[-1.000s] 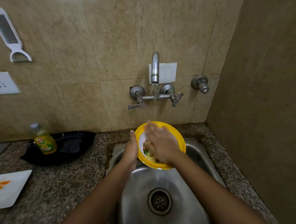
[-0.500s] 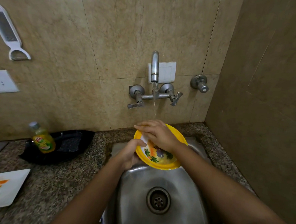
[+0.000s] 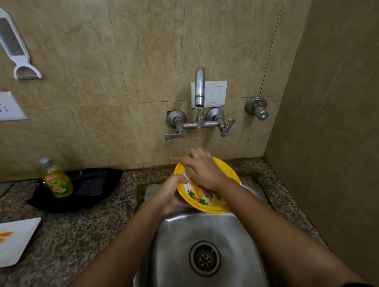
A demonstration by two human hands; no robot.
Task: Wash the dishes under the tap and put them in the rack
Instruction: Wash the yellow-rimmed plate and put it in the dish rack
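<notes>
Over the sink [image 3: 174, 241], the left hand [image 3: 170, 195] is gripping the rim of the yellow plate [image 3: 231, 173] while the right hand [image 3: 202, 168], fingers flat, is rubbing its face under the tap [image 3: 199, 86], so the wet plate is probably risking slipping free.

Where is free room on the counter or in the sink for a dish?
Free: granite between black tray and white plate; strip between tray and sink; sink floor around drain. Crowded: under the tap, where left hand and right hand work the yellow plate.
</notes>
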